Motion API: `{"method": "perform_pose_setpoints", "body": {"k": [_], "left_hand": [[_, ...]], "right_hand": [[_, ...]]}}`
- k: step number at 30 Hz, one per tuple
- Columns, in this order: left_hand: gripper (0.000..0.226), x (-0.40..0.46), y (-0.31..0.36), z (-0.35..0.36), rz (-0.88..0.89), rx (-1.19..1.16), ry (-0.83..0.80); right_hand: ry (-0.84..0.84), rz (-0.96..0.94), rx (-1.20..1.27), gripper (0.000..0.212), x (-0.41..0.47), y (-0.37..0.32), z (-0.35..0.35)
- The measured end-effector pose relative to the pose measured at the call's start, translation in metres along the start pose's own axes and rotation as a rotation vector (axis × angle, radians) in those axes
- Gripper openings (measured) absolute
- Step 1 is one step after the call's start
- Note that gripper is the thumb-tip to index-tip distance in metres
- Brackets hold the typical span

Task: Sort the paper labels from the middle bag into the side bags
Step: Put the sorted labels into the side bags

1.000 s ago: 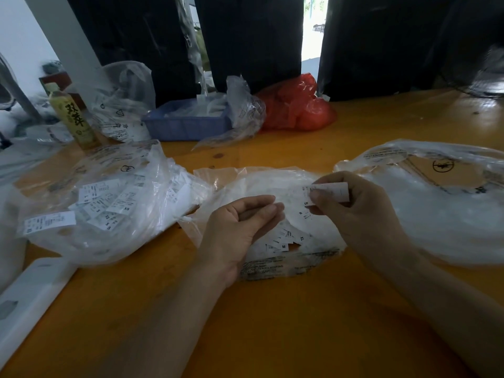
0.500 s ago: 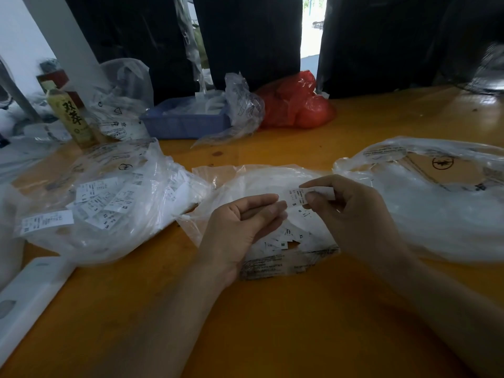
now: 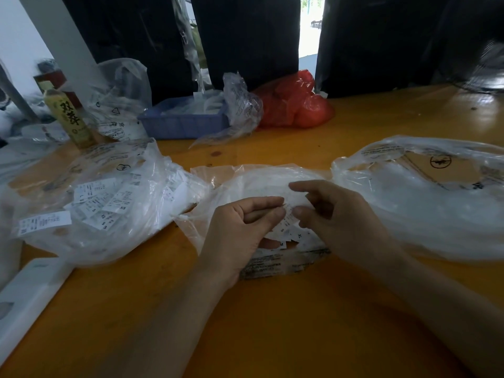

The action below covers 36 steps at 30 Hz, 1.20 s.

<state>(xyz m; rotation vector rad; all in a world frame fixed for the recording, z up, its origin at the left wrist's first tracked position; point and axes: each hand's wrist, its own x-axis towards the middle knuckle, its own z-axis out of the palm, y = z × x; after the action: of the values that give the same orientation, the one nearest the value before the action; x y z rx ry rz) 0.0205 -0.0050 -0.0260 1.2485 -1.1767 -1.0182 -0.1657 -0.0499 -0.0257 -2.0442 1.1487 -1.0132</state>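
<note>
Now both hands over middle bag (image 3: 245,184)

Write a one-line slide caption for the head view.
Both hands, left hand and right hand, work paper labels over the middle bag between two side bags.

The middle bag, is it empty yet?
Not empty: the middle bag holds small white labels marked M and XL between both hands.
</note>
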Motion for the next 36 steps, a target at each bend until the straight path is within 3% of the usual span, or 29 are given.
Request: {"method": "perform_pose_setpoints", "body": {"k": [2,7,13,17,22,24,26,28,30,33,36], "left_hand": [[0.016,0.001,0.000,0.000,-0.017,-0.024,0.021],[0.014,0.004,0.001,-0.001,-0.098,-0.147,0.079],[0.028,0.005,-0.001,-0.002,-0.089,-0.156,0.073],[0.027,0.005,-0.002,-0.003,-0.063,-0.123,0.047],[0.033,0.002,0.007,-0.008,0.210,0.282,0.169],[0.033,0.003,0.017,-0.024,0.445,0.568,0.350],[0.027,0.008,0.029,-0.055,0.594,0.853,0.621],[0.026,0.012,0.037,-0.093,0.509,0.991,0.884],[0.030,0.012,0.035,-0.126,0.339,1.083,0.988],[0.032,0.013,0.027,-0.147,0.041,1.228,0.910],[0.030,0.016,0.022,-0.148,-0.200,1.356,0.848]], "right_hand": [[0.022,0.023,0.059,0.040,0.000,-0.001,0.001],[0.164,0.052,0.102,0.009,0.001,-0.001,-0.001],[0.028,-0.023,0.081,0.011,-0.003,-0.007,0.003],[0.098,0.004,0.055,0.017,-0.002,-0.005,0.003],[0.211,0.045,0.083,0.016,0.000,-0.006,-0.004],[0.267,0.035,-0.020,0.010,0.002,-0.007,-0.012],[0.296,-0.004,-0.302,0.003,0.007,-0.005,-0.028],[0.293,-0.001,-0.617,0.014,0.014,0.005,-0.046],[0.253,0.111,-0.834,0.018,0.020,0.020,-0.065],[0.060,0.335,-1.012,0.012,0.022,0.035,-0.079],[-0.050,0.399,-1.036,0.015,0.021,0.035,-0.079]]}}
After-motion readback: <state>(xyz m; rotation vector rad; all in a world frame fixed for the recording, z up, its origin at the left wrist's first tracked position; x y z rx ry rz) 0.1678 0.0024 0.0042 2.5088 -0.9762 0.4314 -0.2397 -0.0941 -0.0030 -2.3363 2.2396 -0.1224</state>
